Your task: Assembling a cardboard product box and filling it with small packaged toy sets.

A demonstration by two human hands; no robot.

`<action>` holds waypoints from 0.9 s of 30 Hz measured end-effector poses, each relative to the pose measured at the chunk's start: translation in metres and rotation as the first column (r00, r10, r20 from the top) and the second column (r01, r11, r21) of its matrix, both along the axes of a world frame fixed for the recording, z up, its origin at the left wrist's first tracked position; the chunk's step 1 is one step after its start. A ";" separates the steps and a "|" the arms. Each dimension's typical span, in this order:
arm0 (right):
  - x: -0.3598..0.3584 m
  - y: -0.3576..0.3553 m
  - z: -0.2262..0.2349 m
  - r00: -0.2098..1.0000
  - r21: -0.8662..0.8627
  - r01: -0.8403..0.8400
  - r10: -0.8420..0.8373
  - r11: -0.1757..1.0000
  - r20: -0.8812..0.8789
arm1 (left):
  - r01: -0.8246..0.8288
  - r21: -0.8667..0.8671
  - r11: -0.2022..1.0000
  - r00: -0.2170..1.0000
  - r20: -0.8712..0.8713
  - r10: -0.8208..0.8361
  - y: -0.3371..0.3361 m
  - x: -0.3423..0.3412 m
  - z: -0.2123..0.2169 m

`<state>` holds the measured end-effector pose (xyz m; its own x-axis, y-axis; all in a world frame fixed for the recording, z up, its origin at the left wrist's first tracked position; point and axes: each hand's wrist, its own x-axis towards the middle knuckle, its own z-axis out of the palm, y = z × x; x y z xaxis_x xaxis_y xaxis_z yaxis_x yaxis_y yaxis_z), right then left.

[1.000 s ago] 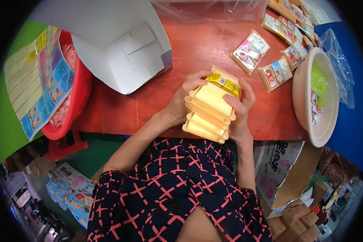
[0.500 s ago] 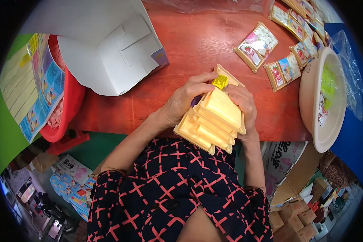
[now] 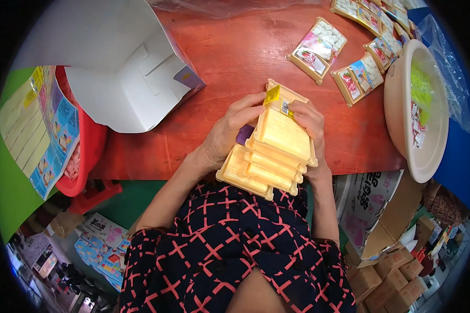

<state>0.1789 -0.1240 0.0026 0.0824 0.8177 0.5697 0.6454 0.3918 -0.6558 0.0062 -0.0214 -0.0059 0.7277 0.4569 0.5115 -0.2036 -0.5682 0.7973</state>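
At my far left is a round red plastic tub (image 3: 97, 143), and a wide blue and cream printed sheet (image 3: 36, 130) covers part of it. Next comes a big white cardboard box (image 3: 128, 101) with its open mouth toward me, I think so its inside is easy to reach.

My left hand (image 3: 222, 133) is curled around the left side of a stack of pale yellow plastic trays (image 3: 281, 136), with its fingers closed near a small yellow label (image 3: 272, 95). The stack is in the middle, held up by the near edge of the red wooden table (image 3: 230, 57). The trays sit like crooked steps, so I guess I squeeze from both sides to stop them sliding. My right hand (image 3: 312, 124) is closed on the right side; I can't tell where its thumb is.

Farther right, flat yellow-edged packs with clear tops (image 3: 318, 48) lie on the table, away from my hands, maybe to leave me room. Last is a round cream plastic basin (image 3: 395, 104) with bright green stuff (image 3: 420, 96) in it, perhaps kept near for easy reaching
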 end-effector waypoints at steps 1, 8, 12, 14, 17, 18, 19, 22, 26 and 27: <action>0.000 0.000 0.000 0.999 0.012 0.010 -0.010 1.000 0.040 | 0.042 -0.044 0.998 0.999 0.008 -0.042 0.000 0.000 0.002; -0.005 0.000 0.003 0.986 -0.010 0.047 -0.045 0.999 0.158 | 0.078 -0.297 0.952 0.916 -0.356 -0.186 0.001 -0.034 0.032; -0.007 0.003 0.005 0.956 -0.053 0.099 -0.080 0.994 0.283 | -0.080 0.091 0.993 0.867 -0.484 0.114 0.006 -0.039 0.015; -0.004 0.009 0.004 0.940 -0.071 0.110 -0.081 0.991 0.331 | -0.135 0.156 0.978 0.832 -0.518 0.197 0.009 -0.033 0.008; 0.007 0.021 0.008 0.928 -0.077 0.120 -0.084 0.990 0.362 | -0.267 0.483 0.834 0.737 -0.455 0.500 0.020 -0.016 0.008; 0.013 0.025 0.008 0.920 -0.076 0.141 -0.103 0.987 0.377 | -0.267 0.477 0.837 0.736 -0.460 0.497 0.026 -0.011 0.011; 0.018 0.029 0.010 0.912 -0.072 0.161 -0.121 0.984 0.392 | -0.200 0.448 0.871 0.760 -0.490 0.427 0.033 -0.007 0.014; 0.031 0.040 0.019 0.914 -0.159 0.146 -0.072 0.976 0.399 | -0.089 0.393 0.915 0.792 -0.529 0.304 0.049 0.000 0.021; 0.039 0.033 0.039 0.920 -0.434 0.077 0.104 0.898 0.377 | -0.114 0.069 0.991 0.812 -0.569 0.133 0.050 -0.019 0.032; 0.040 0.032 0.044 0.919 -0.434 0.078 0.104 0.898 0.379 | -0.148 -0.091 0.985 0.810 -0.583 0.068 0.049 -0.022 0.040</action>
